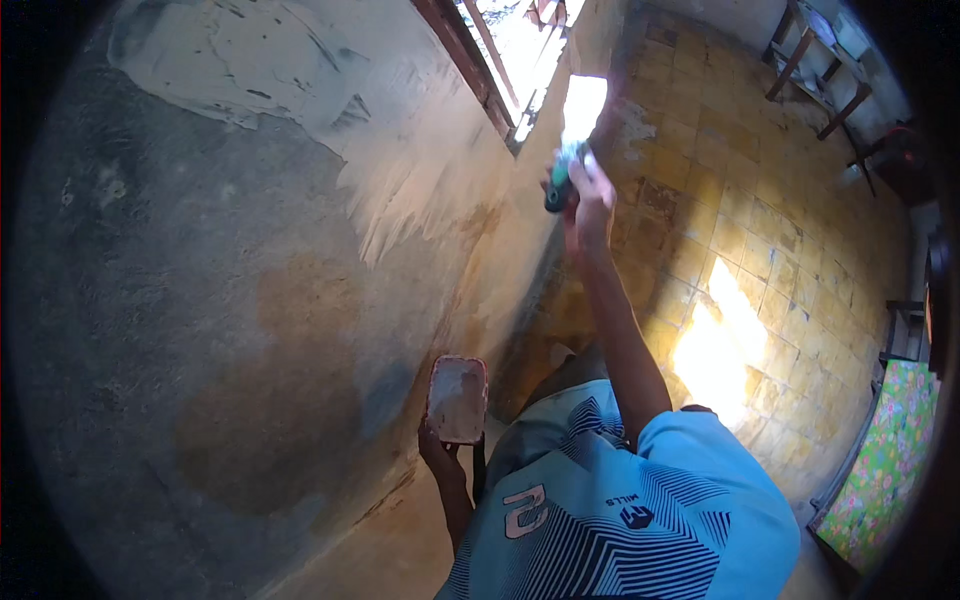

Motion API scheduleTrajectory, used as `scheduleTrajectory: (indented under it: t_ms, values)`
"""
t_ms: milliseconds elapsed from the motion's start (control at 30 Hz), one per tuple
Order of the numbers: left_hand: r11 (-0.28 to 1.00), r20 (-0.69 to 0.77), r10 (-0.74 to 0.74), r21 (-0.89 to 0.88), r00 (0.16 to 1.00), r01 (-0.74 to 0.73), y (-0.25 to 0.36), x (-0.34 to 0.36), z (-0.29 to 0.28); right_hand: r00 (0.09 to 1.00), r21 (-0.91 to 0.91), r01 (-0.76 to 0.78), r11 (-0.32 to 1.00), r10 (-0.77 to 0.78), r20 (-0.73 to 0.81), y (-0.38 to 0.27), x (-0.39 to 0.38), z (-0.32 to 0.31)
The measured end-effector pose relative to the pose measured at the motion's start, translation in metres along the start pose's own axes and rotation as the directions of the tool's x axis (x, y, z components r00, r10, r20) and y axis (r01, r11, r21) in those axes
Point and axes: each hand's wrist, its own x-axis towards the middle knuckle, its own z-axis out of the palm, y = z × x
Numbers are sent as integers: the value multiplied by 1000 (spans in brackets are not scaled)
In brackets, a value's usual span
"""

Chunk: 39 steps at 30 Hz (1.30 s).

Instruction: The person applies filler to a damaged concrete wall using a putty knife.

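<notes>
My right hand (590,195) is raised in front of me near the window edge, wrapped round the green and black handle of a putty knife (562,180). Its wide blade points away from me and glares white in the sun. Low at my left, my left hand (438,447) grips a small rectangular plastic tub (433,395) from beneath and beside it. The tub's rim is reddish and smeared, and pale residue coats its inside. Beside me stands a grey wall (200,330) with a smeared patch of pale filler (235,60) high on it.
A window with a brown wooden frame (465,65) lets in strong light at the top. Yellowish floor tiles (690,150) spread to the right, with a bright sun patch. A wooden table (820,70) stands far right. Green floral cloth (885,470) lies near the right rim.
</notes>
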Motion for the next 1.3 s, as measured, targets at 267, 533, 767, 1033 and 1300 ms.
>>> scheduleTrajectory:
  t_ms: [267, 533, 767, 1033, 1300]
  values:
    - [997, 36, -13, 78, 999, 10, -3, 6, -5, 955, -249, -271, 930, 227, -191, 147, -16, -70]
    - [987, 63, -22, 157, 998, 12, -3, 12, -11, 982, -573, -116, 812, 10, -186, 189, 19, 0]
    - [990, 80, -25, 141, 996, 14, -3, 11, -10, 992, -405, -118, 906, 87, -95, 165, -52, 16]
    - [997, 84, 15, 75, 996, -21, -3, 13, -4, 992, -491, -43, 870, -23, -126, 150, 30, -34]
    - [996, 57, -7, 93, 998, 2, 1, 9, -2, 952, -558, -243, 793, 305, 19, 149, -23, -33]
